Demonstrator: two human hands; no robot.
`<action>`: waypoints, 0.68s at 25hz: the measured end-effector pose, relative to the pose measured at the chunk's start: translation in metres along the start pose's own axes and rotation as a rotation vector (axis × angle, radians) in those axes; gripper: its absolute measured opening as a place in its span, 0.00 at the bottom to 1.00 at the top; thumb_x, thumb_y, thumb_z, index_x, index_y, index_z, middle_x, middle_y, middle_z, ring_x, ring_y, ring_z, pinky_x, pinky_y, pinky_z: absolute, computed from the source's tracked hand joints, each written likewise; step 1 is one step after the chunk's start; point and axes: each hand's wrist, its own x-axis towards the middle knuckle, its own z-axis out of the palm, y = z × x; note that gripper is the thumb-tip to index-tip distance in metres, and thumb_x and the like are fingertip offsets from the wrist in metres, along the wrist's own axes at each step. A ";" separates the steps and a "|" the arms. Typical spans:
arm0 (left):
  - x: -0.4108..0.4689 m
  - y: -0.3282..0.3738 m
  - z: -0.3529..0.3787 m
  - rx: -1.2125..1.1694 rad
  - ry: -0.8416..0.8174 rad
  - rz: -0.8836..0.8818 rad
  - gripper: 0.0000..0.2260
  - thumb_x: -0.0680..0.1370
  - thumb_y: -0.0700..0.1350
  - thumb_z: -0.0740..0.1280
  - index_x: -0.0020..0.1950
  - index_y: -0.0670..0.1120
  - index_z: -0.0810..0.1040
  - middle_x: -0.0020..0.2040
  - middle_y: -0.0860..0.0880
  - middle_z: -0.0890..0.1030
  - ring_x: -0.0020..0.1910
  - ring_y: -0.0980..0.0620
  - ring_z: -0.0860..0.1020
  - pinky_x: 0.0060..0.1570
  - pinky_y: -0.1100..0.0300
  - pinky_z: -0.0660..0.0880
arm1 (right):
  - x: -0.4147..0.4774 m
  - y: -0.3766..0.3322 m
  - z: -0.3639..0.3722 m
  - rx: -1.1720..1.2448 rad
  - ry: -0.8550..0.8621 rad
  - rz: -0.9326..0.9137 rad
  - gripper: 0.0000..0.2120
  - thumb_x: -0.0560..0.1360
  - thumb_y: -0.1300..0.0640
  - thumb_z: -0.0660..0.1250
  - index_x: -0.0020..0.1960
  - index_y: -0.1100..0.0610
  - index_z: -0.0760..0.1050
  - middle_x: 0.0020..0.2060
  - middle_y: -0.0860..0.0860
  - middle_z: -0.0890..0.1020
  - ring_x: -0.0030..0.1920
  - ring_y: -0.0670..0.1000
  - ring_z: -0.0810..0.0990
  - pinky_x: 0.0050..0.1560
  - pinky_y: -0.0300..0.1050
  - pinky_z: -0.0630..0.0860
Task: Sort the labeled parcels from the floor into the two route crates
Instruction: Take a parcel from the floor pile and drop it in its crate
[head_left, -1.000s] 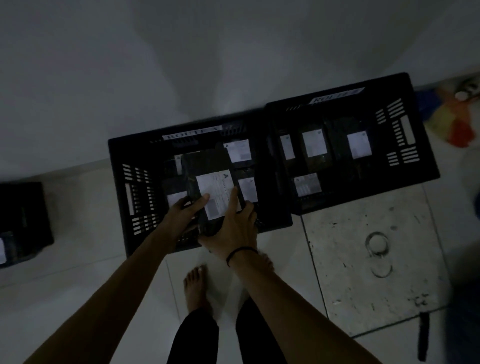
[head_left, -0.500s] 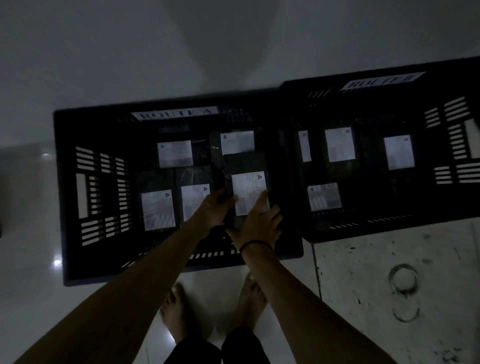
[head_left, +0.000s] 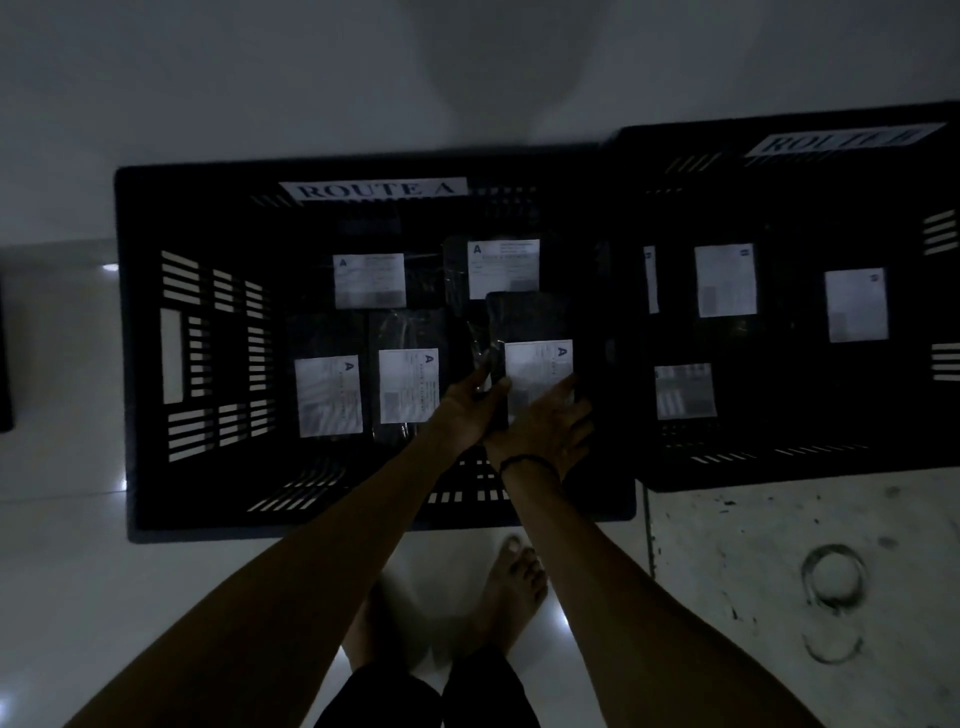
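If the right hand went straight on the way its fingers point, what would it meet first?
Probably the right wall of the Route A crate, past the edge of the held parcel; depth is unclear.

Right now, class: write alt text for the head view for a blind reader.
The left hand and right hand hold a black plastic-wrapped parcel with a white A label inside the black slatted plastic crate marked ROUTE A, beside four other labelled parcels. A second black crate marked ROUTE B stands to its right.
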 end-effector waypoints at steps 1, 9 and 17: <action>-0.001 0.003 -0.003 0.004 -0.004 -0.007 0.22 0.82 0.52 0.62 0.76 0.49 0.66 0.64 0.46 0.78 0.57 0.53 0.79 0.49 0.68 0.78 | 0.000 -0.003 0.004 0.009 0.021 0.032 0.57 0.68 0.39 0.72 0.78 0.55 0.35 0.75 0.61 0.48 0.75 0.64 0.51 0.74 0.61 0.55; -0.002 0.006 -0.022 0.084 -0.071 -0.126 0.23 0.80 0.56 0.63 0.73 0.51 0.70 0.67 0.46 0.77 0.62 0.50 0.77 0.65 0.54 0.73 | 0.008 -0.014 0.017 0.003 0.127 0.128 0.58 0.60 0.40 0.76 0.76 0.59 0.47 0.71 0.61 0.58 0.71 0.63 0.58 0.70 0.59 0.59; -0.053 0.025 -0.076 -0.134 0.132 -0.020 0.17 0.80 0.59 0.63 0.63 0.51 0.76 0.59 0.50 0.80 0.59 0.49 0.78 0.54 0.51 0.79 | -0.014 -0.026 -0.018 -0.182 0.173 -0.347 0.62 0.52 0.34 0.77 0.75 0.56 0.52 0.69 0.58 0.62 0.69 0.61 0.61 0.69 0.59 0.59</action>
